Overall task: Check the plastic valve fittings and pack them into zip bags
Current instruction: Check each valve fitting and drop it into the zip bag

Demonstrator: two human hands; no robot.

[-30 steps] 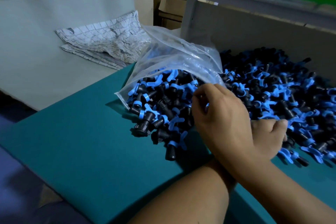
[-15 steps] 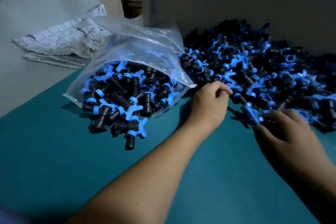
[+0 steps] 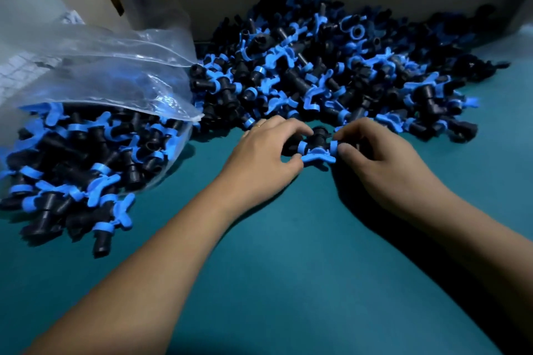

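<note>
Hands meet on one valve fitting point(image 3: 316, 147) at the pile's near edge: my left hand point(image 3: 261, 158) pinches one end, my right hand point(image 3: 383, 161) the other. I'd turn it slowly, check handle and both ends, then carry it left to the zip bag point(image 3: 101, 89), whose mouth gapes on the tabletop point(image 3: 288, 282).

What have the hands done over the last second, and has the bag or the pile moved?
The left hand left the mouth of the zip bag and came to the pile's near edge. The right hand came out from behind it. Together they now pinch one valve fitting between them. The bag, still open and spilling fittings, and the loose pile stayed put.
</note>
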